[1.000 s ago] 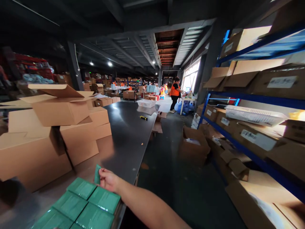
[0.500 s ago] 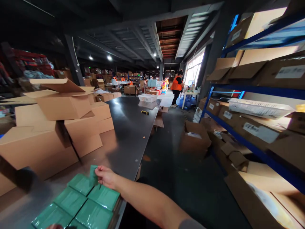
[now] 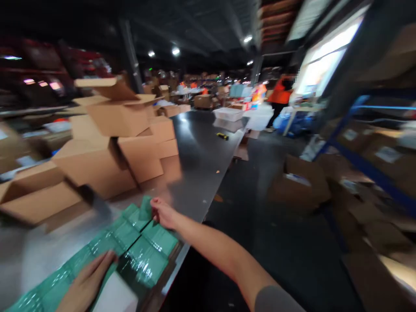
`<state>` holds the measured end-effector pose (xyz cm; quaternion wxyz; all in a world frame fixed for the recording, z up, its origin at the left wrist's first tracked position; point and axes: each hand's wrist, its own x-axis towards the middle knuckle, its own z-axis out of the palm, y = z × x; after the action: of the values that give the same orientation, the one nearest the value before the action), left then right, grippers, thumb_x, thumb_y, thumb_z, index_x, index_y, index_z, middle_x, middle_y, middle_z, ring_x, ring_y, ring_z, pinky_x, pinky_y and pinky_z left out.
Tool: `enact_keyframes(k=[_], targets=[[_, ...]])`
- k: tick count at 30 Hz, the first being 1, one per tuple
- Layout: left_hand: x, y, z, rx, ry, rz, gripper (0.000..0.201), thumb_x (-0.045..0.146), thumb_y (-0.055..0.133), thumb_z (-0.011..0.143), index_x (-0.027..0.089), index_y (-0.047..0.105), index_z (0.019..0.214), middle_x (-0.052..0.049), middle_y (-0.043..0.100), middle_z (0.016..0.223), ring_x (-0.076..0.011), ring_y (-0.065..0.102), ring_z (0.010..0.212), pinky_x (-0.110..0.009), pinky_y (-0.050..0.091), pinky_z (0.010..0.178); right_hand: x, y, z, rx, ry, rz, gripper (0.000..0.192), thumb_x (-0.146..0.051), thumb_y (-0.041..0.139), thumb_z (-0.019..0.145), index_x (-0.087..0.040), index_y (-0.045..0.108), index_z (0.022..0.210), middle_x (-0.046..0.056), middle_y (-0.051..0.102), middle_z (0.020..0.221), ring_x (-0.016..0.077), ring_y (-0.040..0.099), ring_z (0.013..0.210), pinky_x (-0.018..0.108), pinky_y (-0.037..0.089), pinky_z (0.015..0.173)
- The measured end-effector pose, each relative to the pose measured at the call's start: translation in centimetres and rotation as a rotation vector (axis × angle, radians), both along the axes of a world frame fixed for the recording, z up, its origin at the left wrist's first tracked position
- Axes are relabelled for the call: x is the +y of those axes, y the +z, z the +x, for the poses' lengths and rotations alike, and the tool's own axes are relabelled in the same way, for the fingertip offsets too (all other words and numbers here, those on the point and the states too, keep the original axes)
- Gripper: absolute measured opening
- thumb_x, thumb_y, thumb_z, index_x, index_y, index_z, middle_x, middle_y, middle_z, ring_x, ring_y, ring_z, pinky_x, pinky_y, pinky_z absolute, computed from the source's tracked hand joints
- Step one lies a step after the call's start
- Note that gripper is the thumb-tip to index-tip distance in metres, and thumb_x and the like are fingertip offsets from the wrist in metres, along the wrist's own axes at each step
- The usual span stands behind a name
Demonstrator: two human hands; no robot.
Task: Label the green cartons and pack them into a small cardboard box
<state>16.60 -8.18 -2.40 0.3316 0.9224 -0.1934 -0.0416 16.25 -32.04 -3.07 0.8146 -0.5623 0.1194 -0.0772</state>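
Several flat green packets wrapped in shiny film [image 3: 143,255] lie side by side on the near end of a long dark metal table [image 3: 198,173]. My right hand [image 3: 164,213] pinches a small green packet [image 3: 146,208] upright at the far edge of that group. My left hand [image 3: 87,284] lies flat on the packets at the bottom left, fingers spread, next to a white sheet [image 3: 115,297]. The picture is blurred by head motion.
Stacked open cardboard boxes [image 3: 117,134] crowd the table's left side. A white basket [image 3: 228,114] and a small yellow tool [image 3: 222,136] sit farther along. Blue shelving with boxes [image 3: 367,156] lines the right; a carton [image 3: 300,182] stands in the aisle. A person in orange [image 3: 281,97] works far off.
The view has swung down and left. My left hand has come into sight, resting on the green packets. My right hand still pinches the small green packet above the group.
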Motion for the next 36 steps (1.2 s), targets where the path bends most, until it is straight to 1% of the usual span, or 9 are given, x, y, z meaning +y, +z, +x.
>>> enact_keyframes(k=[3,6,11,14,16,19,25,33,36], targets=[[-0.8,2.7,-2.6,0.151,0.066,-0.152,0.048,0.071,0.052,0.071,0.025,0.060,0.060,-0.003,0.069,0.072,-0.0266,0.065,0.078,-0.037,0.053,0.079,-1.0,1.0,-0.3,-0.032,0.053,-0.013,0.041,-0.057,0.067,0.082,-0.020,0.049,0.077,-0.009,0.043,0.063,0.0064,0.044,0.053,0.019,0.037,0.053],[-1.0,5.0,-4.2,0.164,0.128,-0.196,0.052,0.073,0.045,0.077,0.025,0.050,0.059,0.001,0.049,0.060,-0.0183,0.050,0.065,-0.030,0.046,0.068,-2.3,1.5,0.4,-0.055,0.142,-0.010,0.043,-0.052,0.077,0.070,-0.020,0.051,0.082,-0.010,0.050,0.070,0.0043,0.047,0.059,0.016,0.038,0.058],[-1.0,6.8,-8.0,0.291,0.321,-0.337,0.047,0.066,0.050,0.080,0.023,0.048,0.060,0.003,0.042,0.056,-0.0157,0.040,0.058,-0.027,0.038,0.058,-2.8,3.1,-1.1,-0.104,0.410,-0.092,0.040,-0.046,0.084,0.063,-0.017,0.059,0.077,-0.006,0.061,0.071,0.0072,0.055,0.066,0.020,0.042,0.066],[-1.8,6.2,-10.2,0.295,0.349,-0.336,0.046,0.060,0.048,0.084,0.021,0.062,0.064,-0.002,0.059,0.068,-0.0191,0.053,0.070,-0.027,0.041,0.066,-1.8,3.8,-2.8,-0.101,0.607,-0.195,0.037,-0.046,0.080,0.068,-0.017,0.061,0.078,-0.005,0.061,0.071,0.0082,0.055,0.064,0.023,0.042,0.064],[-2.6,5.1,-11.3,0.306,0.344,-0.319,0.045,0.057,0.046,0.088,0.021,0.072,0.084,-0.003,0.065,0.075,-0.0204,0.057,0.075,-0.028,0.041,0.069,-1.0,3.6,-3.5,-0.075,0.657,-0.234,0.037,-0.048,0.078,0.069,-0.017,0.060,0.079,-0.006,0.059,0.069,0.0077,0.054,0.062,0.023,0.040,0.062],[-3.4,3.5,-12.5,0.363,0.353,-0.295,0.047,0.056,0.045,0.090,0.020,0.070,0.107,0.002,0.054,0.060,-0.0172,0.048,0.060,-0.026,0.034,0.058,0.2,2.9,-4.1,-0.046,0.675,-0.274,0.041,-0.053,0.076,0.069,-0.018,0.058,0.082,-0.006,0.056,0.069,0.0087,0.052,0.061,0.024,0.041,0.062],[-3.5,2.4,-14.1,0.396,0.365,-0.270,0.034,0.048,0.047,0.090,0.019,0.057,0.073,0.004,0.043,0.056,-0.0133,0.039,0.055,-0.025,0.030,0.056,2.1,1.9,-5.0,-0.091,0.657,-0.356,0.036,-0.052,0.071,0.075,-0.020,0.057,0.081,-0.003,0.056,0.073,0.0097,0.051,0.063,0.024,0.040,0.060],[-2.9,2.1,-16.0,0.437,0.475,-0.268,0.032,0.048,0.049,0.092,0.019,0.062,0.092,0.008,0.037,0.050,-0.0113,0.033,0.047,-0.024,0.021,0.049,3.5,1.4,-6.2,-0.139,0.677,-0.454,0.022,-0.041,0.067,0.082,-0.020,0.062,0.084,-0.001,0.062,0.075,0.0127,0.056,0.067,0.025,0.044,0.062],[-2.8,1.8,-16.2,0.409,0.517,-0.341,0.032,0.048,0.050,0.091,0.019,0.058,0.083,0.008,0.034,0.051,-0.0107,0.031,0.048,-0.024,0.020,0.048,4.0,1.2,-6.5,-0.154,0.689,-0.531,0.021,-0.041,0.067,0.084,-0.021,0.064,0.086,-0.001,0.064,0.073,0.0140,0.059,0.068,0.026,0.046,0.063]])
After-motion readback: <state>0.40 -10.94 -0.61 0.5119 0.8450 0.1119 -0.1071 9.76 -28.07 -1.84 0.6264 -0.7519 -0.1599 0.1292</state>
